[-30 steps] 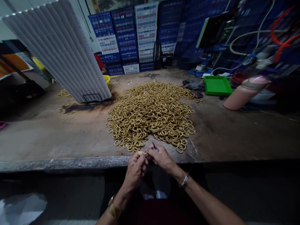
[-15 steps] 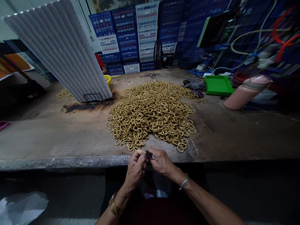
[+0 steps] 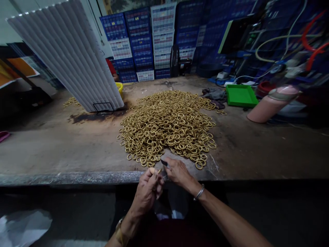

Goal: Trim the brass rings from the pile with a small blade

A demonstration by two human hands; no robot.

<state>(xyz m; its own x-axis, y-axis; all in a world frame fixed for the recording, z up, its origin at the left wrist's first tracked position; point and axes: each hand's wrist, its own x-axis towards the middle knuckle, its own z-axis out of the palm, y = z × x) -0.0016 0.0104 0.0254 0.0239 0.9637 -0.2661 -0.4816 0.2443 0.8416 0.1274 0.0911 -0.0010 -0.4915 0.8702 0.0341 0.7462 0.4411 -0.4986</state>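
My left hand (image 3: 147, 188) is closed at the table's front edge, pinching a gold-coloured ring (image 3: 159, 171) seen nearly edge-on between thumb and fingers. Just to the right, my right hand (image 3: 178, 174) wraps round a small knife (image 3: 163, 163). Its short dark blade points up and left, apart from the held ring; the handle is mostly hidden in my palm. Directly beyond both hands, a broad heap of gold-coloured rings (image 3: 167, 123) spreads over the wooden table (image 3: 77, 147), with single rings scattered round its near edge.
A tall corrugated white panel (image 3: 74, 58) leans in a black wire stand at left, a yellow container (image 3: 119, 87) behind it. At right are a green tray (image 3: 241, 95), a grey cloth (image 3: 213, 93) and a pink bottle (image 3: 269, 106). Stacked crates (image 3: 140, 41) line the back.
The knife in my right hand has moved away from the ring, slightly up and right. My left hand has dropped a little, still pinching the ring, which now shows more. The view has shifted slightly.
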